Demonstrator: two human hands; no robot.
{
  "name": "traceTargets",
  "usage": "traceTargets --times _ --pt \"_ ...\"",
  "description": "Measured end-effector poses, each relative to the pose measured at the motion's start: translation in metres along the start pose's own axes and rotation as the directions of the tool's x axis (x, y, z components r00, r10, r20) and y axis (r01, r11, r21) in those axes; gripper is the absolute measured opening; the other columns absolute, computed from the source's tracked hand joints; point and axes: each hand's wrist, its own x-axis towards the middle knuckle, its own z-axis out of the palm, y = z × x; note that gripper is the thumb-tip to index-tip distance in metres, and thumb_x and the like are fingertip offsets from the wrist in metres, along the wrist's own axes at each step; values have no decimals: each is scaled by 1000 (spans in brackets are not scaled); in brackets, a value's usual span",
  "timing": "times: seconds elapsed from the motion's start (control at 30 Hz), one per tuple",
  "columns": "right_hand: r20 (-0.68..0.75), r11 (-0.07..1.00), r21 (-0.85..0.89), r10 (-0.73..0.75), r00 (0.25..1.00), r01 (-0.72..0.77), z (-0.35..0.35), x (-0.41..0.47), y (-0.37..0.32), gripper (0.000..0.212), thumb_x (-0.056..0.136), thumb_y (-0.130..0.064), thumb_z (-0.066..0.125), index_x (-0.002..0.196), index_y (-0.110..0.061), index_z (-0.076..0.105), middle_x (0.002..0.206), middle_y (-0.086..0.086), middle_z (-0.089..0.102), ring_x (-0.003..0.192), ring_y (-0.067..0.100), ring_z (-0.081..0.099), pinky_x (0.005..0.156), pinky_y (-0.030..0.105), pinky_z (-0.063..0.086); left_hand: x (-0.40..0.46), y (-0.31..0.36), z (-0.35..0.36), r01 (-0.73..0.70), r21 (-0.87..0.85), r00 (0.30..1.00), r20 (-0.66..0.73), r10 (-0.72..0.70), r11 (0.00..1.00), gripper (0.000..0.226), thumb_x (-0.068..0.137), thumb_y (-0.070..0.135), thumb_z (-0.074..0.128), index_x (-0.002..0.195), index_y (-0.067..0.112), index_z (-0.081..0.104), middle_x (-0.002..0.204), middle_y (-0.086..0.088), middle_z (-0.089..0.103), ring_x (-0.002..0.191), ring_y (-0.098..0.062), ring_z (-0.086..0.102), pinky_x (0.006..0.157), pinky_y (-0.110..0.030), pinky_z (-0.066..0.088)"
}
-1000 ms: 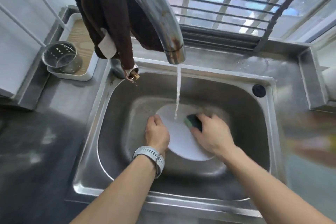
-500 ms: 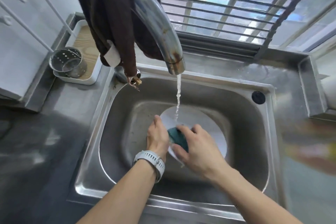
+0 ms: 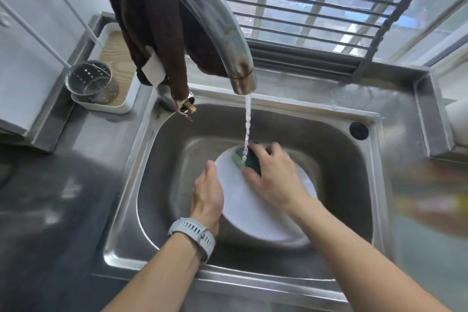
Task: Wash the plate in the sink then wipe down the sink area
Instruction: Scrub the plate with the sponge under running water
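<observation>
Steel sink [image 3: 374, 185], plate [image 3: 250, 213] tilted, left hand [image 3: 207, 197] gripping rim, right hand [image 3: 274, 177] clutching sponge [image 3: 249, 158]

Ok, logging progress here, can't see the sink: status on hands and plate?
Left hand gripping plate edge. Right hand pressing sponge on plate's far side under the running tap. Plate tilted in the sink. Nothing in the way.
</observation>
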Motion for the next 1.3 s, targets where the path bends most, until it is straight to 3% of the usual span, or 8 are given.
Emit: traceTargets --times 0.1,0.27,0.47,0.6,0.77,0.9,1.03,1.3 --pt "-46 991 -94 95 994 -99 -10 -28 28 57 93 -47 57 144 -27 46 118 9 51 108 34 53 93 42 47 -4 3 -4 -5 -50 999 34 6 999 57 106 50 30 139 12 58 136 -7 63 122 -28 61 109 -48 47" --pt "-3 986 65 -156 988 156 5 -54 -26 54 93 -50 55 143 -32 44 111 0 49 101 22 50 85 34 47 -12 -4 -3 25 -77 1000 20 -24 997 46 108 42 34 102 13 70 110 -7 72 97 -20 67 88 -37 56" --pt "-108 993 -26 111 988 -115 3 -14 6 56 92 -41 60 144 -25 49 120 9 52 108 34 53 93 41 45 -10 -5 -7 45 -61 998 45 -43 997 59 105 52 31 135 10 60 133 -7 64 121 -27 61 109 -48 48" --pt "-25 991 70 -115 993 116 13 -53 -31 55 94 -44 56 145 -29 43 114 4 49 105 25 50 88 36 45 -12 -8 -5 40 -64 999 11 -39 997 48 106 47 34 108 15 70 117 -8 70 106 -25 66 100 -43 53" --pt "-94 991 19 132 987 -131 9 -1 -6 47 90 -39 63 134 -25 53 112 10 52 103 36 54 87 39 45 -13 -9 -5 39 -115 999 39 -35 993 45 109 43 31 124 14 61 122 -4 66 109 -20 62 93 -33 46" --pt "-11 994 77 -82 997 83 14 -39 -31 45 92 -46 57 133 -29 50 103 4 48 97 27 50 82 40 47 -15 -7 -1 69 -82 997 25 -67 994 42 107 45 35 102 19 67 117 -6 68 106 -23 64 100 -41 51" --pt "-51 987 52 155 987 -152 6 -1 -17 42 90 -44 60 128 -28 54 107 9 53 103 36 56 84 40 46 -18 -4 4 62 -100 997 48 -57 993 55 107 46 32 137 8 58 137 -4 60 125 -25 57 112 -44 44" --pt "93 998 69 -18 995 12 -19 -100 -28 59 92 -54 57 146 -42 37 113 -6 47 107 16 50 90 28 46 -6 8 7 110 -220 994 14 -110 969 53 105 53 34 118 10 62 116 -10 69 108 -32 67 102 -47 54"
